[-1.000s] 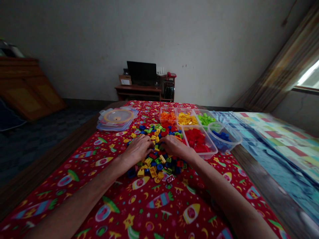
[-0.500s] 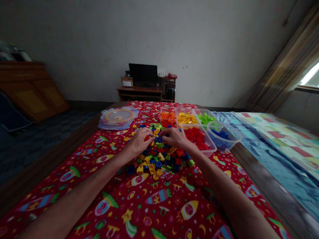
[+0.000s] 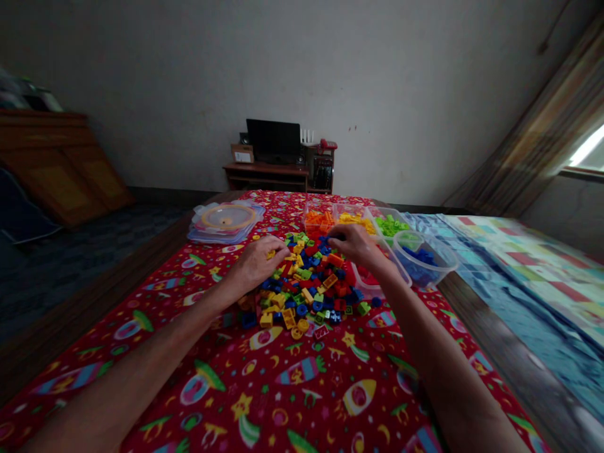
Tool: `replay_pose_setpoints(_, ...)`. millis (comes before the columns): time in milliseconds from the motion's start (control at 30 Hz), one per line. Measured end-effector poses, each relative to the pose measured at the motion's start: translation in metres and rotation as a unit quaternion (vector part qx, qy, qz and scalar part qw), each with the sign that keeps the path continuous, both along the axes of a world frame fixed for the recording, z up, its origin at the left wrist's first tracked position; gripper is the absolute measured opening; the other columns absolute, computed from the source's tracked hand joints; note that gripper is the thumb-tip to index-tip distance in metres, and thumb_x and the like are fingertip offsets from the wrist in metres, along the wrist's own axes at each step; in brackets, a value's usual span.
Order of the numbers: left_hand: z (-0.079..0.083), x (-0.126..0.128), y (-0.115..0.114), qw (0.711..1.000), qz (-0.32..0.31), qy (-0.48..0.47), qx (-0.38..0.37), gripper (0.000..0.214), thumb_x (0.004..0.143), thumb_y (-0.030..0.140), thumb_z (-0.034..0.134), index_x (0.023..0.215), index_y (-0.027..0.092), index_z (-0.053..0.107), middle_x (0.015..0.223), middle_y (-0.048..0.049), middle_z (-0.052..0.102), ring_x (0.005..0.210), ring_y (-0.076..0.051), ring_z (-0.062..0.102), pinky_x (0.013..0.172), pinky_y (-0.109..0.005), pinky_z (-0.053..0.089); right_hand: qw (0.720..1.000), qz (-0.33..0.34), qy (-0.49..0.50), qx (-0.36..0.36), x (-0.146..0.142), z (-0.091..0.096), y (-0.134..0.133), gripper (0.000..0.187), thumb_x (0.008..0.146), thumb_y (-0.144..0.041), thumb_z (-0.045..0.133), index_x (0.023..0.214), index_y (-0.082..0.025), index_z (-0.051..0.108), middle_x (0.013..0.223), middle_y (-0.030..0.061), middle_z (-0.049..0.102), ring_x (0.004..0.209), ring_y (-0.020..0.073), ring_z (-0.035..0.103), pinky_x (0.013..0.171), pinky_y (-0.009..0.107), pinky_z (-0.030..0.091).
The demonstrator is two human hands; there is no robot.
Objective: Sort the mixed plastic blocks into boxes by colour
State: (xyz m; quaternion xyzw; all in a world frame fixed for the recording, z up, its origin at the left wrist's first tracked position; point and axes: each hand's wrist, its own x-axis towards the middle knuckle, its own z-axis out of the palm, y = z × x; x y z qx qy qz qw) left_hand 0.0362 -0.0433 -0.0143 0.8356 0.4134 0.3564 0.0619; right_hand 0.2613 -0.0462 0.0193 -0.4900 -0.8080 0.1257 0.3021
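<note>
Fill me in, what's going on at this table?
A person sits at a table covered by a red rocket-print cloth, both hands in a pile of mixed coloured bricks. The left hand rests on the pile's left edge with yellow pieces at its fingertips. The right hand is at the pile's far side, fingers pinched; what they hold is too small to tell. Beyond sit clear tubs of orange, yellow, green, red and blue bricks, with stacked lids to the left.

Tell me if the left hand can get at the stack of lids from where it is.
Probably yes: the left hand rests at the brick pile's left edge, and only bare tablecloth lies between it and the stack of lids.
</note>
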Motion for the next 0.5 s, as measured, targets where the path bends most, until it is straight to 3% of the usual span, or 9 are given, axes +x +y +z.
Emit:
replay_pose_setpoints(200, 0.010, -0.007, -0.002, 1.000, 0.006, 0.016, 0.008, 0.029, 0.087, 0.035, 0.045, 0.076, 0.017, 0.066, 0.088, -0.0069, 0.069, 0.086, -0.020, 0.063, 0.084, -0.032, 0.049, 0.983, -0.176, -0.026, 0.034, 0.067, 0.019, 0.014, 0.022, 0.074, -0.016, 0.054, 0.084, -0.013, 0.074, 0.066, 0.0039, 0.068, 0.060, 0.0117, 0.058, 0.059, 0.022, 0.039)
replay_pose_setpoints(333, 0.009, -0.006, -0.001, 0.999, -0.012, 0.042, 0.009, 0.029, 0.086, 0.033, 0.045, 0.076, 0.017, 0.067, 0.086, -0.0067, 0.069, 0.083, -0.019, 0.063, 0.080, -0.031, 0.049, 0.973, -0.227, -0.036, 0.020, 0.091, 0.025, 0.012, 0.023, 0.073, -0.016, 0.054, 0.083, -0.012, 0.074, 0.057, 0.0023, 0.066, 0.054, 0.0116, 0.058, 0.058, 0.022, 0.041)
replay_pose_setpoints(500, 0.007, -0.009, 0.002, 0.998, -0.010, 0.057, 0.009, 0.029, 0.085, 0.034, 0.044, 0.078, 0.018, 0.068, 0.088, -0.0065, 0.070, 0.084, -0.020, 0.064, 0.081, -0.031, 0.049, 0.946, -0.315, -0.008, 0.072, 0.122, 0.030, 0.004, 0.026, 0.074, -0.016, 0.053, 0.089, -0.009, 0.073, 0.066, 0.0069, 0.069, 0.058, 0.0126, 0.061, 0.060, 0.024, 0.043)
